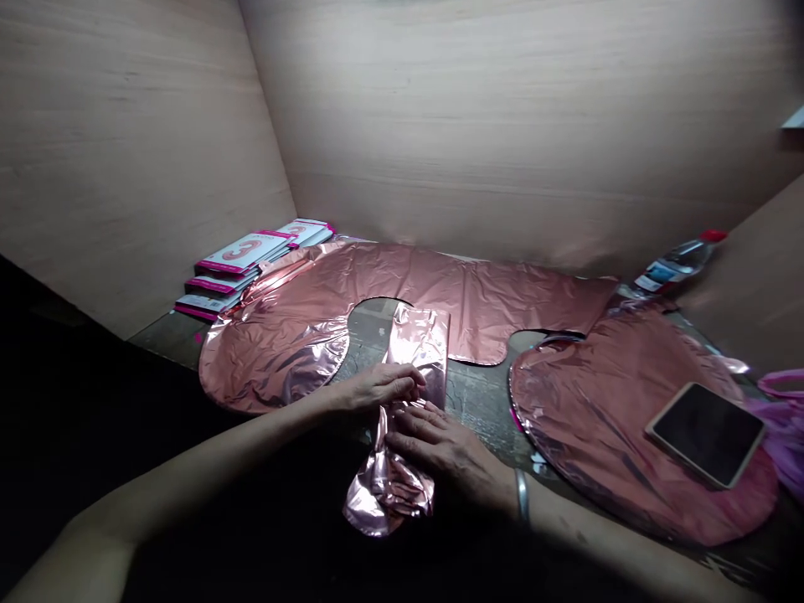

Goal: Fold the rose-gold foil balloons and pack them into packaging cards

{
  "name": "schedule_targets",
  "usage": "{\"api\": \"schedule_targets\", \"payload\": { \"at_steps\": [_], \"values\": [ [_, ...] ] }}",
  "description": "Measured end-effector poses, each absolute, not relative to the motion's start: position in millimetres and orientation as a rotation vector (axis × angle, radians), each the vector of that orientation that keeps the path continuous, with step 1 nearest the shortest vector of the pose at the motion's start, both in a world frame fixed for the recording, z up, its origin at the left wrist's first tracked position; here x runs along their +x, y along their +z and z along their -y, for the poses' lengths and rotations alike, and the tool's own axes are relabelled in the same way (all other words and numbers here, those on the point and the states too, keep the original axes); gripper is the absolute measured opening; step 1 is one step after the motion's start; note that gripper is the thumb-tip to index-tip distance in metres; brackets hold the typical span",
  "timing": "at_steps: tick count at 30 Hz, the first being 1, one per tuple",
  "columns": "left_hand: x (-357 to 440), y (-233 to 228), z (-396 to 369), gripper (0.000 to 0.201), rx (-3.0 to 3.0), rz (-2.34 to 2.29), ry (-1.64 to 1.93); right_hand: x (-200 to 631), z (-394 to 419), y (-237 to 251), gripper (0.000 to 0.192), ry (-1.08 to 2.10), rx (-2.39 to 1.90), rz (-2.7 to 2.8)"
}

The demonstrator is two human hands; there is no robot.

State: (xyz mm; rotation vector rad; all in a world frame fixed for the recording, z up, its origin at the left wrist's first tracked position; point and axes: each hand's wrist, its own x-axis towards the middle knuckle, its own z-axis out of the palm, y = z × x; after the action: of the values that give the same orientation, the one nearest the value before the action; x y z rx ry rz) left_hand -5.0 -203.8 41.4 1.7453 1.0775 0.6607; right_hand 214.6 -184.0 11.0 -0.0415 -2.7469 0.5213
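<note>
A narrow, folded strip of rose-gold foil balloon (pixel 418 343) lies across the table's front edge, its crumpled lower end (pixel 386 494) hanging toward me. My left hand (pixel 377 387) presses on the strip from the left, fingers curled over its edge. My right hand (pixel 443 444), with a metal bangle on the wrist, lies flat on the foil just below, fingers pointing left. Behind the strip spreads a large flat rose-gold foil balloon (pixel 440 293) shaped like a number.
Several flat packets printed with a pink "3" (pixel 242 255) are stacked at the back left. A phone (pixel 707 431) rests on a stack of foil balloons (pixel 603 410) at right. A plastic bottle (pixel 675 264) lies near the back right corner. Wooden walls enclose the table.
</note>
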Motion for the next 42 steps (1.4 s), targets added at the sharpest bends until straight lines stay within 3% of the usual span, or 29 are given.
{"api": "schedule_targets", "payload": {
  "at_steps": [8,13,16,21,25,30,38,42],
  "values": [
    [-19,31,220,0.066,1.595,-0.959,0.802,218,176,10,0.039,0.743,-0.287,2.622],
    [-36,35,235,0.092,1.801,-0.931,0.629,221,177,10,0.037,0.804,-0.290,2.535],
    [-45,38,236,0.097,1.848,-0.976,0.534,220,174,12,0.038,0.985,-0.454,2.437],
    [-41,27,231,0.078,1.678,-1.130,0.619,216,160,17,0.046,1.332,-0.924,2.230],
    [-23,21,228,0.044,1.390,-1.288,0.757,211,148,15,0.040,1.341,-1.077,2.172],
    [-3,25,229,0.029,1.424,-1.647,0.848,209,141,11,0.034,1.376,-1.191,2.102],
    [3,18,241,0.036,1.816,-1.975,1.099,201,137,17,0.016,1.477,-1.380,2.006],
    [3,24,233,0.058,2.531,-1.540,0.908,198,136,20,0.014,1.541,-1.361,1.986]
  ]
}}
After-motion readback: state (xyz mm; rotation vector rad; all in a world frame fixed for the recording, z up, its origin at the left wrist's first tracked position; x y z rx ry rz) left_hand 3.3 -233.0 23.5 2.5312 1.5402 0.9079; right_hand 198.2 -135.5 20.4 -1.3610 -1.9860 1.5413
